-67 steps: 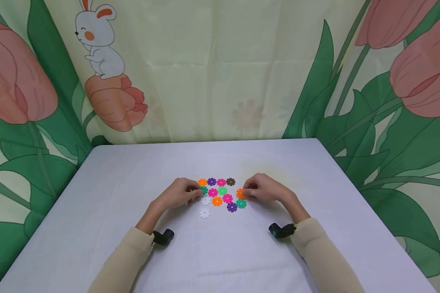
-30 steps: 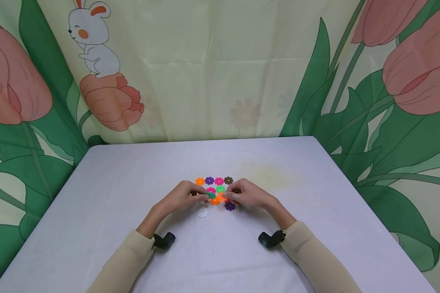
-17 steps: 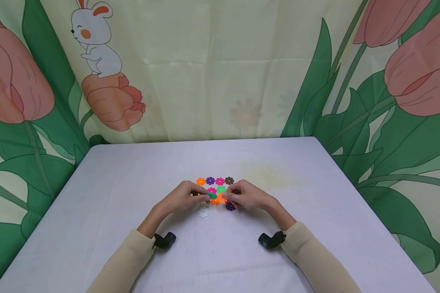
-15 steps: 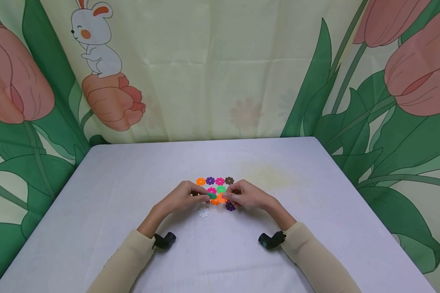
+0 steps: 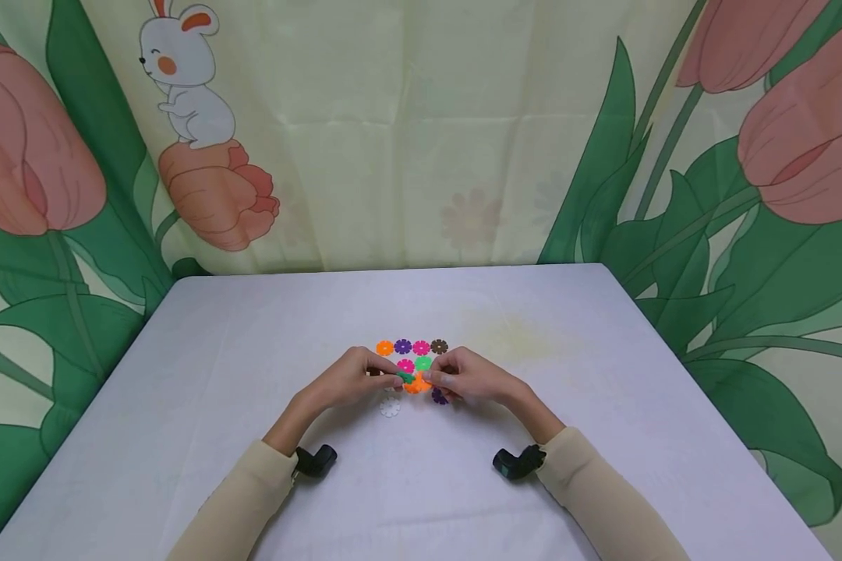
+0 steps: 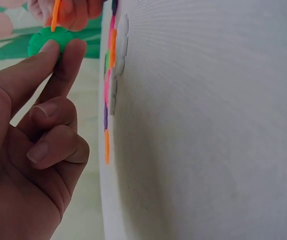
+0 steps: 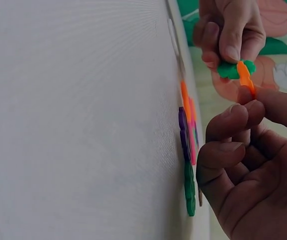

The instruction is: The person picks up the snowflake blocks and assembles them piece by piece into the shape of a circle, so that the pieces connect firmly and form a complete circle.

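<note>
Observing by remote feed, I find the two hands meeting just below the centre of the head frame, over the loose discs. The left hand (image 5: 354, 374) pinches the held green disc (image 6: 62, 36) between thumb and forefinger near its edge; the right hand (image 5: 473, 374) likewise pinches the held orange disc (image 7: 245, 77). I judge that gripping so far out on each piece keeps the facing rims uncovered. In both wrist views the orange piece stands nearly edge-on across the green one's rim; I take the crossed angle to be deliberate, since flat faces would only slide over each other. They appear to touch, but I cannot tell whether any notch is engaged. Both are held off the tabletop (image 5: 421, 483), probably to give the fingertips room underneath; the remaining fingers of either hand curl back, seemingly out of the way. Above the hands in the head frame lies a row: orange disc (image 5: 384, 347), purple disc (image 5: 403, 347), pink disc (image 5: 421, 347), brown disc (image 5: 439, 346). All lie flat and side by side, which I read as making each easy to single out. A light green disc (image 5: 423, 363) sits just under that row, and a white disc (image 5: 390, 407) lies below the left fingers. A dark green disc (image 7: 189, 190) shows only in the right wrist view, lower centre-right.
</note>
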`<state>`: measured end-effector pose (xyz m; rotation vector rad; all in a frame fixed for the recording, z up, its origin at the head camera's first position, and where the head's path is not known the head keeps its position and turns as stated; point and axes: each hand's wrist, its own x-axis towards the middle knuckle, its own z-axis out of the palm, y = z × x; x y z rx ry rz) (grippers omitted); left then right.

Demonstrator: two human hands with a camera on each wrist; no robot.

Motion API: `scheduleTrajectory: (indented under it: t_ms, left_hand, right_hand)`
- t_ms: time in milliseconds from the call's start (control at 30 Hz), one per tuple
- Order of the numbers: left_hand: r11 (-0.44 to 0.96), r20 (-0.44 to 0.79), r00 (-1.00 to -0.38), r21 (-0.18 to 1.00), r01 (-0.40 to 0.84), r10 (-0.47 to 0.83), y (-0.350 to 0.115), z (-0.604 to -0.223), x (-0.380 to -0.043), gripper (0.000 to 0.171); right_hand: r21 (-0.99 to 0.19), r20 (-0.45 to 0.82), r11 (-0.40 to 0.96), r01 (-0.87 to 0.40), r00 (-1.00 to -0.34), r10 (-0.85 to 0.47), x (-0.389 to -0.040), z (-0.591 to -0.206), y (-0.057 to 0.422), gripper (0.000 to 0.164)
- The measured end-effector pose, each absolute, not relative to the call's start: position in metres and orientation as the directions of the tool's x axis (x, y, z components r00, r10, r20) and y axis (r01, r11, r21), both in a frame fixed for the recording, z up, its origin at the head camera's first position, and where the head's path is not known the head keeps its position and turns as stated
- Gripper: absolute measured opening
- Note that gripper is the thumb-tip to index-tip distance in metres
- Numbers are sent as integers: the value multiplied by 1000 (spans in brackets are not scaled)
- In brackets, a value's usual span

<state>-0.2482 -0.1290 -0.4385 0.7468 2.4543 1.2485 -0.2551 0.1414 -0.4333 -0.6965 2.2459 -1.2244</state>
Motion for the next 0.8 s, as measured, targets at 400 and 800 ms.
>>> scheduleTrajectory:
  t_ms: [400, 800]
  left_hand:
    - [500, 19, -827, 789, 358, 562, -125, -439, -249, 18]
    - [513, 43, -834, 770, 379, 551, -123, -437, -247, 15]
  right_hand:
    - [-873, -182, 463, -154, -777, -603, -255, -436, 142, 28]
    - [-887, -169, 436, -152, -772, -613, -256, -436, 141, 28]
